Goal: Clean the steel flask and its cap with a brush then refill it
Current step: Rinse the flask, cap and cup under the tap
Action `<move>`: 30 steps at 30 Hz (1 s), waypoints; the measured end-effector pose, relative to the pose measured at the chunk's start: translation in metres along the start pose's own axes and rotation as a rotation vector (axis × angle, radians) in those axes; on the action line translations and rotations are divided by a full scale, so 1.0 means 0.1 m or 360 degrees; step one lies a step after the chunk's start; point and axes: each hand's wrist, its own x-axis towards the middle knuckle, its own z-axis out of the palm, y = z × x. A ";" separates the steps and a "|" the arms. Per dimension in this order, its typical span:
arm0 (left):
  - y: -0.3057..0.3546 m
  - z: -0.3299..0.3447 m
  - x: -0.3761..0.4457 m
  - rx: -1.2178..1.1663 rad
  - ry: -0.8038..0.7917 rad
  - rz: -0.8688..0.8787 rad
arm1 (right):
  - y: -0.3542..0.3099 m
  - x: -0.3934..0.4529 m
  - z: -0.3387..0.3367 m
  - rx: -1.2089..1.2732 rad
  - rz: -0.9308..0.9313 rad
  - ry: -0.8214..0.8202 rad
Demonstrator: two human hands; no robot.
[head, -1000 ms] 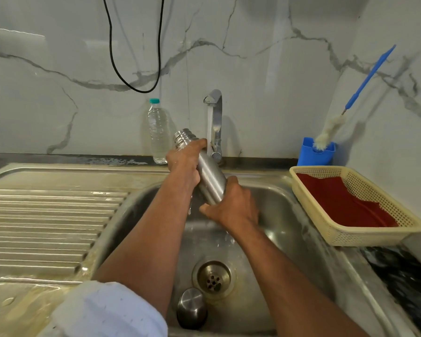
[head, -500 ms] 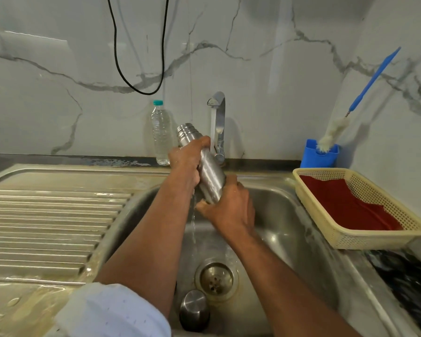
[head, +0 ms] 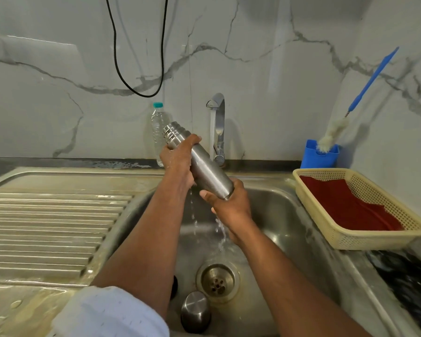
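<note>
From the head view we hold the steel flask [head: 204,166], a smooth brushed cylinder with a ribbed neck, tilted over the sink [head: 284,215] beside the running tap [head: 218,122]. Our left hand [head: 180,161] has its fingers curled round the upper body; our right hand [head: 231,205] grips the base, water streaming off below. The rounded steel cap [head: 195,311] lies in the basin near the drain [head: 218,279]. The blue-handled brush [head: 336,132], with fluffy white bristles, stands in a blue holder [head: 309,159]. No lettering is legible.
</note>
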 end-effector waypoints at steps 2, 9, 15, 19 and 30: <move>0.04 -0.01 0.02 0.0004 0.0024 0.0046 | 0.00 0.02 0.00 0.0081 -0.0011 0.0085; 0.19 -0.35 0.04 0.0212 0.0024 0.0064 | -0.07 0.07 -0.10 0.0503 0.0063 0.0212; 0.21 -0.92 0.08 0.0615 -0.0318 -0.0255 | -0.11 0.12 -0.18 0.0643 0.0067 0.0274; 0.08 -1.23 0.16 0.1091 -0.0612 -0.0447 | -0.13 0.12 -0.19 0.0579 -0.0033 0.0290; -0.44 -1.12 0.08 0.1913 -0.0875 -0.0022 | -0.16 0.03 0.02 -0.0139 -0.0581 0.0137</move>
